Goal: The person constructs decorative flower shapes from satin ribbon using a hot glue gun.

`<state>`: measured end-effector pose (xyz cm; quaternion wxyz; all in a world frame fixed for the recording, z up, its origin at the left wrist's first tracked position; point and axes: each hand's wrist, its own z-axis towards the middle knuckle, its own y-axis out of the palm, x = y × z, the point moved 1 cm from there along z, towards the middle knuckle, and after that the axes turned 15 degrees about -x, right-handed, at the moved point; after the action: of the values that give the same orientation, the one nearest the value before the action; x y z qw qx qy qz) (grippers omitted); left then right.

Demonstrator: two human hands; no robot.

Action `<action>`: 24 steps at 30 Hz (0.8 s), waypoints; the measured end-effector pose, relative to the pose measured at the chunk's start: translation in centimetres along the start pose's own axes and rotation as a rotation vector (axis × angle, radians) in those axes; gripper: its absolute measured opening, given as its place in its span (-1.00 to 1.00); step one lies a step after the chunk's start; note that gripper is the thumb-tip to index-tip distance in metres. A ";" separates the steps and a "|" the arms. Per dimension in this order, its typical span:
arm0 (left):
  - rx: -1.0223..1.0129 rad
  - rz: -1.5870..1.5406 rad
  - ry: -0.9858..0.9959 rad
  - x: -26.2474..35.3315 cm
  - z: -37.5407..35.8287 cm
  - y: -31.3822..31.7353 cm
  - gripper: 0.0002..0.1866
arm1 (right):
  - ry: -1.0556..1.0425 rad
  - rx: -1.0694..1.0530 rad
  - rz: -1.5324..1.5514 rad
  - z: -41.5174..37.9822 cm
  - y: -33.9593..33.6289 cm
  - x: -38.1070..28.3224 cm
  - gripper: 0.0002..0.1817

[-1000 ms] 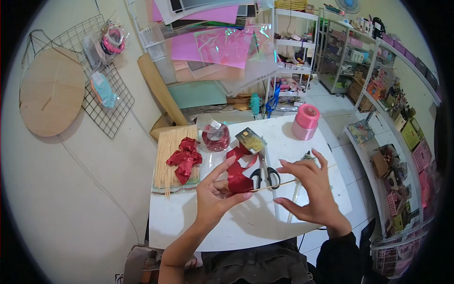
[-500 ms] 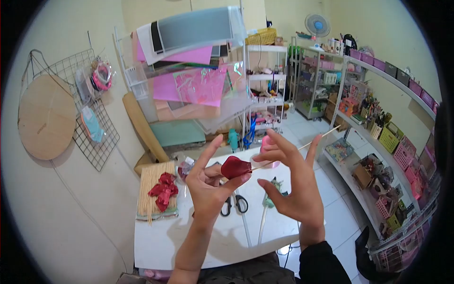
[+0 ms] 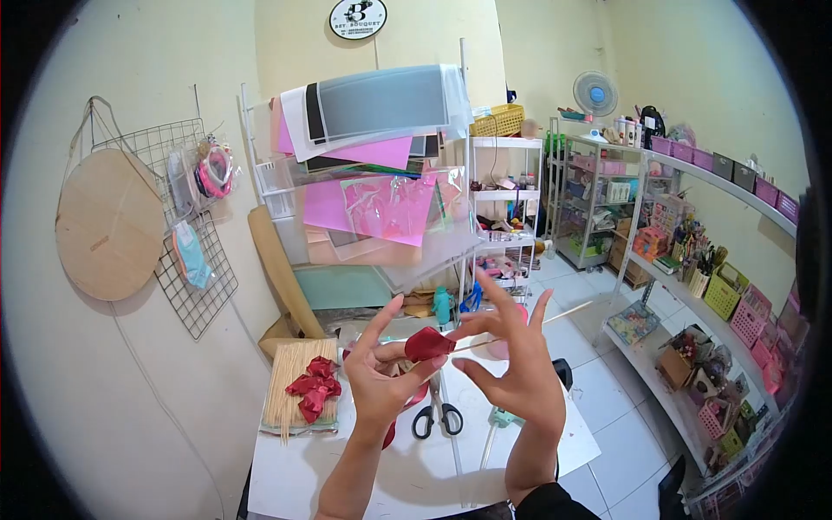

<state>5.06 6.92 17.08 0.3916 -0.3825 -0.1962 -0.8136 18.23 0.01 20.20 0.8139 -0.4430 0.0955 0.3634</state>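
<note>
My left hand (image 3: 381, 381) pinches a red satin ribbon flower (image 3: 430, 344) between thumb and fingers. A thin wooden stick (image 3: 568, 312) extends from the flower up to the right, passing behind my right hand (image 3: 524, 368). The right hand's fingers are spread, its thumb well apart from them. More red ribbon (image 3: 389, 435) shows by my left wrist. Below the hands, black-handled scissors (image 3: 438, 419) lie on the white table (image 3: 295, 477). A mint-green glue gun (image 3: 502, 417) rests under my right hand, mostly hidden.
A bundle of wooden sticks (image 3: 282, 386) lies at the table's left, with crumpled red ribbon pieces (image 3: 314, 390) on top. Behind the table hangs a rack of wrapping sheets (image 3: 373, 208). Shelves with baskets (image 3: 728, 290) line the right wall.
The view has tilted up, so the room sits lower in it. Both hands still hold much the same pose around the flower and stick, the stick now slanting less steeply.
</note>
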 end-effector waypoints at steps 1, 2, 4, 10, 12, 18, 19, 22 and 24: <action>0.001 0.006 -0.005 0.1 0.0 0.0 -0.22 | 0.000 0.000 0.008 0.0 0.0 -0.1 -0.14; -0.004 0.013 -0.005 0.1 -0.1 -0.1 -0.23 | 0.004 0.014 -0.026 0.0 0.1 -0.3 -0.14; -0.007 0.022 0.002 0.1 -0.1 -0.1 -0.23 | 0.000 0.029 -0.062 0.1 0.2 -0.4 -0.15; 0.004 -0.052 -0.029 0.4 -0.1 -0.1 -0.22 | 0.027 0.051 -0.037 0.0 0.7 -0.5 -0.17; 0.027 -0.023 -0.013 0.2 -0.1 -0.3 -0.28 | 0.048 0.035 -0.016 0.1 0.8 -0.6 -0.18; 0.001 -0.001 -0.047 -0.7 0.0 -0.8 -0.28 | 0.026 0.041 0.007 0.3 1.0 -0.2 -0.17; 0.000 -0.001 -0.047 -0.6 0.1 -0.8 -0.28 | 0.026 0.041 0.007 0.4 1.0 -0.1 -0.17; 0.007 -0.060 -0.077 -0.5 0.1 -0.8 -0.22 | 0.037 0.004 0.026 0.3 1.1 0.2 -0.16; 0.011 -0.063 -0.064 -0.5 0.3 -0.7 -0.22 | 0.018 -0.001 0.037 0.3 1.0 0.4 -0.16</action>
<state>4.79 7.77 16.88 0.3613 -0.4000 -0.2250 -0.8117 17.79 0.83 19.51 0.8061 -0.4448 0.1109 0.3743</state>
